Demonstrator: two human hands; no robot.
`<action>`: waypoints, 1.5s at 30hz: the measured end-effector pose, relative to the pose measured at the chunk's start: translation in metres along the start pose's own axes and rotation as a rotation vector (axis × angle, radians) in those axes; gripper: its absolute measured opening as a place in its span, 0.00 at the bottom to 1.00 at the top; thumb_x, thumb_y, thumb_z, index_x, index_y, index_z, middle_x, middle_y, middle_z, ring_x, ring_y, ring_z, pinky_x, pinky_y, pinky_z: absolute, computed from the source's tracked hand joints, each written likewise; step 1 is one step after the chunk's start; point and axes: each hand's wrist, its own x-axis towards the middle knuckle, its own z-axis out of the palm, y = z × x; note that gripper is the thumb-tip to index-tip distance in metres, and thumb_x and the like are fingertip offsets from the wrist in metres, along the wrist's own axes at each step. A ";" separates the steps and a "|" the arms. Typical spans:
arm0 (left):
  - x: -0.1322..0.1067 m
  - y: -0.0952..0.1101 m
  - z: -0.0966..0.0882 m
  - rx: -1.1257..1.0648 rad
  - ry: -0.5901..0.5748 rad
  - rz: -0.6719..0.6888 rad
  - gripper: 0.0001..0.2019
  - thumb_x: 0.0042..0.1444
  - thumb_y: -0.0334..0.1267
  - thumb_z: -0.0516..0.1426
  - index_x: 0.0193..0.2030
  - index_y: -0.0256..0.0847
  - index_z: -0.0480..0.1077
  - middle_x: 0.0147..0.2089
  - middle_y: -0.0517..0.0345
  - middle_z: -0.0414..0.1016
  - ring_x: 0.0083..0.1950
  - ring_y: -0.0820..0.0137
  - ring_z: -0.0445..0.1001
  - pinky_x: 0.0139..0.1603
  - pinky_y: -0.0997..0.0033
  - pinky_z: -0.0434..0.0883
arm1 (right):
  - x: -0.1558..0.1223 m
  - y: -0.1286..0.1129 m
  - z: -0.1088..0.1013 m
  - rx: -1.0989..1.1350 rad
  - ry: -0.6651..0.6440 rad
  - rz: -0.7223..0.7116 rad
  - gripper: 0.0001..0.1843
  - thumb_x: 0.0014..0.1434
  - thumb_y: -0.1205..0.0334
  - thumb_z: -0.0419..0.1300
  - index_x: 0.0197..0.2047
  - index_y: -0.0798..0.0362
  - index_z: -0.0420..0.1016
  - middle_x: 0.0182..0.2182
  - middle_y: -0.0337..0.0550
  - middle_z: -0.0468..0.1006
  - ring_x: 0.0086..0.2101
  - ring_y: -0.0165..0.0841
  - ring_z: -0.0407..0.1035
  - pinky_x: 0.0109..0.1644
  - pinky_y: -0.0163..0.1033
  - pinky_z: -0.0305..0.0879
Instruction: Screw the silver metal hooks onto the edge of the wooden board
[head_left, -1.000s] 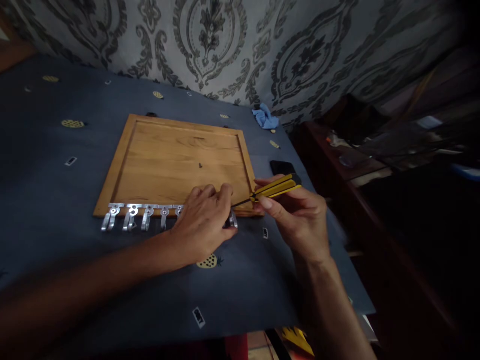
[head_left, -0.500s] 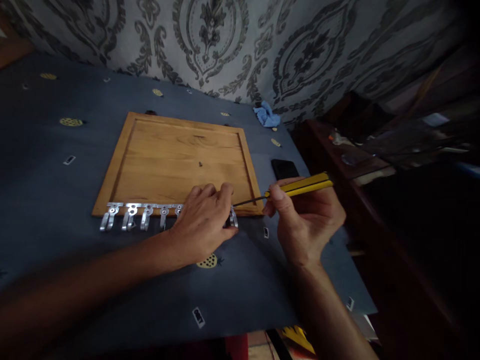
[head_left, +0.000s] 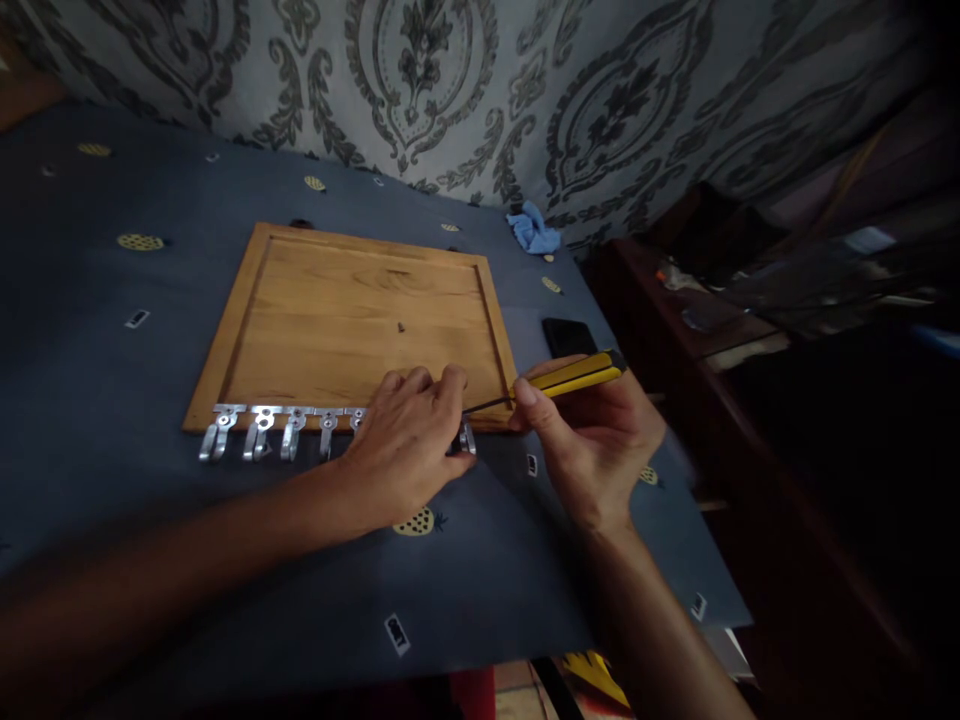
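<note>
A wooden board point(head_left: 360, 310) with a raised frame lies on the blue cloth. Along its near edge runs a metal hook rail point(head_left: 296, 425), its hooks sticking out over the cloth. My left hand point(head_left: 409, 440) is closed over the right part of the rail and hides several hooks; the thumb lies by the rightmost one. My right hand point(head_left: 592, 440) holds a screwdriver point(head_left: 574, 376) by its yellow and black handle. The shaft slants down to the left, and its tip ends beside my left fingers, near the rail; the exact contact is hidden. A small dark screw point(head_left: 401, 328) rests on the board.
A black phone point(head_left: 568, 338) lies right of the board. Behind it is a crumpled blue cloth point(head_left: 534, 230) near the patterned wall covering point(head_left: 420, 90). Beyond the table's right edge stands dark reddish furniture point(head_left: 637, 290) with clutter on it.
My right hand has shifted left with the screwdriver, and the handle now sits nearer to my left hand. The left hand and the board stay in place.
</note>
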 end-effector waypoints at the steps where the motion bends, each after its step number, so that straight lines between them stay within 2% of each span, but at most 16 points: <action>1: 0.000 0.000 0.000 0.001 -0.004 -0.002 0.24 0.55 0.41 0.66 0.52 0.38 0.60 0.46 0.51 0.76 0.52 0.54 0.72 0.53 0.55 0.67 | 0.000 0.000 -0.001 -0.001 -0.005 0.003 0.13 0.52 0.56 0.73 0.30 0.52 0.74 0.26 0.35 0.75 0.21 0.26 0.69 0.23 0.34 0.72; 4: 0.000 0.001 -0.001 0.000 -0.017 -0.006 0.24 0.55 0.41 0.66 0.52 0.37 0.60 0.46 0.50 0.75 0.53 0.54 0.72 0.53 0.55 0.66 | 0.003 -0.001 -0.004 0.042 -0.048 0.033 0.15 0.50 0.56 0.74 0.37 0.51 0.77 0.30 0.35 0.77 0.22 0.26 0.71 0.24 0.34 0.74; 6: 0.000 0.001 -0.002 -0.006 -0.019 -0.011 0.25 0.54 0.41 0.66 0.52 0.38 0.60 0.46 0.51 0.75 0.53 0.54 0.72 0.53 0.55 0.66 | 0.005 -0.002 -0.007 0.075 -0.121 0.064 0.15 0.51 0.55 0.74 0.40 0.50 0.79 0.35 0.37 0.80 0.22 0.25 0.72 0.26 0.35 0.76; 8: 0.001 0.001 -0.001 -0.012 -0.015 -0.016 0.24 0.54 0.41 0.66 0.52 0.39 0.60 0.46 0.51 0.75 0.52 0.55 0.72 0.53 0.55 0.66 | 0.007 -0.001 -0.011 0.099 -0.215 0.083 0.11 0.53 0.55 0.72 0.37 0.50 0.80 0.39 0.39 0.81 0.23 0.25 0.72 0.28 0.35 0.77; 10: 0.000 0.001 -0.001 -0.018 -0.007 -0.011 0.23 0.54 0.41 0.66 0.51 0.39 0.60 0.46 0.51 0.75 0.52 0.55 0.72 0.53 0.55 0.67 | 0.009 -0.001 -0.012 0.114 -0.261 0.075 0.09 0.53 0.56 0.72 0.34 0.50 0.81 0.38 0.39 0.82 0.24 0.25 0.72 0.28 0.35 0.76; 14: 0.000 0.000 0.000 -0.014 0.004 0.005 0.22 0.54 0.40 0.65 0.50 0.39 0.61 0.46 0.51 0.75 0.51 0.54 0.72 0.52 0.54 0.67 | 0.007 0.002 -0.007 0.003 -0.123 -0.070 0.11 0.48 0.60 0.75 0.26 0.50 0.77 0.25 0.34 0.75 0.22 0.26 0.67 0.22 0.33 0.66; 16: 0.000 0.000 0.000 -0.008 0.002 0.003 0.22 0.54 0.40 0.65 0.50 0.39 0.60 0.46 0.50 0.75 0.52 0.54 0.72 0.52 0.54 0.67 | 0.004 0.004 -0.003 -0.056 -0.071 -0.141 0.13 0.47 0.62 0.76 0.25 0.50 0.75 0.22 0.33 0.72 0.22 0.27 0.66 0.22 0.33 0.64; 19: 0.000 0.000 0.000 -0.008 0.003 0.007 0.23 0.55 0.40 0.65 0.51 0.39 0.60 0.46 0.50 0.75 0.52 0.54 0.72 0.53 0.54 0.67 | 0.000 0.006 0.000 -0.068 -0.050 -0.176 0.12 0.49 0.64 0.75 0.27 0.49 0.75 0.24 0.33 0.72 0.24 0.27 0.66 0.24 0.34 0.64; 25: 0.001 0.000 -0.001 -0.010 -0.011 0.002 0.23 0.55 0.41 0.65 0.51 0.38 0.60 0.47 0.50 0.76 0.53 0.53 0.72 0.53 0.54 0.66 | -0.002 0.002 -0.002 -0.058 0.133 -0.163 0.09 0.54 0.62 0.71 0.28 0.50 0.74 0.27 0.36 0.74 0.22 0.27 0.67 0.24 0.36 0.65; 31: 0.001 0.000 0.000 -0.023 0.009 0.003 0.23 0.54 0.41 0.66 0.51 0.39 0.60 0.45 0.52 0.76 0.52 0.54 0.72 0.53 0.54 0.66 | -0.002 0.003 -0.002 -0.098 0.062 -0.091 0.12 0.53 0.57 0.71 0.27 0.50 0.73 0.26 0.36 0.75 0.21 0.27 0.66 0.21 0.36 0.64; 39: 0.000 -0.001 -0.001 -0.029 0.004 0.006 0.23 0.55 0.41 0.66 0.51 0.38 0.60 0.47 0.49 0.75 0.52 0.54 0.72 0.53 0.54 0.66 | -0.002 0.004 -0.001 -0.093 0.008 -0.093 0.11 0.53 0.60 0.72 0.28 0.51 0.74 0.24 0.34 0.74 0.21 0.27 0.67 0.22 0.36 0.66; 45: 0.000 0.000 0.000 -0.010 0.006 0.005 0.22 0.55 0.41 0.65 0.50 0.40 0.60 0.45 0.53 0.75 0.53 0.54 0.72 0.53 0.54 0.66 | 0.000 0.004 -0.003 -0.066 -0.038 -0.128 0.08 0.53 0.64 0.72 0.29 0.51 0.76 0.25 0.34 0.75 0.22 0.26 0.68 0.23 0.35 0.65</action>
